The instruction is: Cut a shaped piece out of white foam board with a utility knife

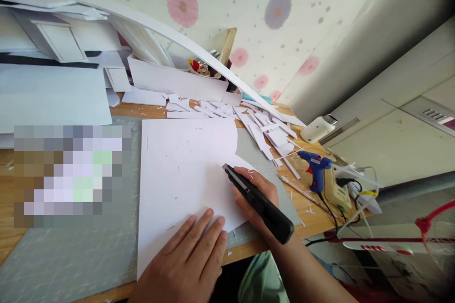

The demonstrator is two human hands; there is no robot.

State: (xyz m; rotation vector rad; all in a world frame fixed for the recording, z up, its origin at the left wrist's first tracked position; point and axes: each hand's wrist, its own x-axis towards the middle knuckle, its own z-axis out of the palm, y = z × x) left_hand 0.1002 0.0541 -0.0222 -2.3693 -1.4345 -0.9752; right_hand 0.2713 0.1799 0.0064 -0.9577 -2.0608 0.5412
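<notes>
A knife (261, 201) is being gripped by the right hand (254, 196) over the board (188, 151). The board's near edge is being pressed by the open left hand (194, 255).

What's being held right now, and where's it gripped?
A black utility knife, gripped around its handle's front half by the right hand; the left hand lies flat.

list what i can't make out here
All in the head view:
- Whatever is under the patch at left: hidden by pixelation.
- Sheet under the left hand: hidden by the hand.
- Whether the knife in the right hand touches the sheet: tip too small to tell.
- Pencil-like stick's markings: too small.
- Rest of the red-rimmed thing: cut off by the right edge.
</notes>
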